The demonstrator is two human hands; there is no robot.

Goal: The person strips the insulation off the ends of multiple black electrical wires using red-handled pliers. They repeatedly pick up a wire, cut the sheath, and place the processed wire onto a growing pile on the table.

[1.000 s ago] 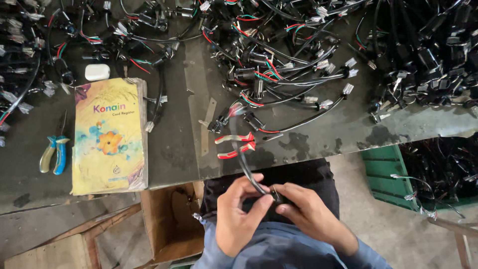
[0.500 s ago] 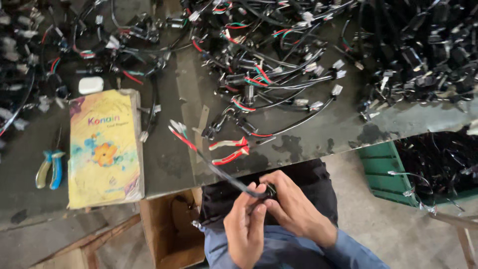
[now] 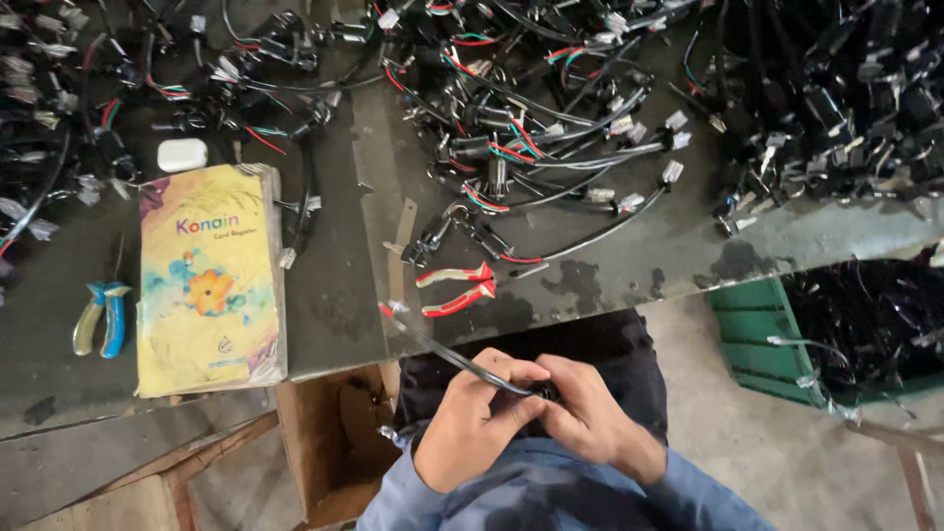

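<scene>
Below the table edge, over my lap, my left hand (image 3: 479, 420) and my right hand (image 3: 590, 413) both grip one black cable harness (image 3: 452, 354). The cable sticks out up and to the left from my left fist; its tip with a small white connector and red wire (image 3: 391, 309) lies over the table's front edge. The black plug end sits hidden between my fingers. Just above my hands, red-handled pliers (image 3: 457, 289) lie on the dark table (image 3: 334, 315).
Tangled black harnesses with red and green wires (image 3: 531, 118) cover the table's far half. A yellow notebook (image 3: 208, 280) lies at left, a white case (image 3: 182, 154) above it, blue-and-yellow pliers (image 3: 99, 319) beside it. A cardboard box (image 3: 329, 442) stands under the table; a green crate (image 3: 767, 334) of cables stands at right.
The free end of the cable has swung down and leftward, from above the red pliers to the table's front edge. My hands stay together on the cable.
</scene>
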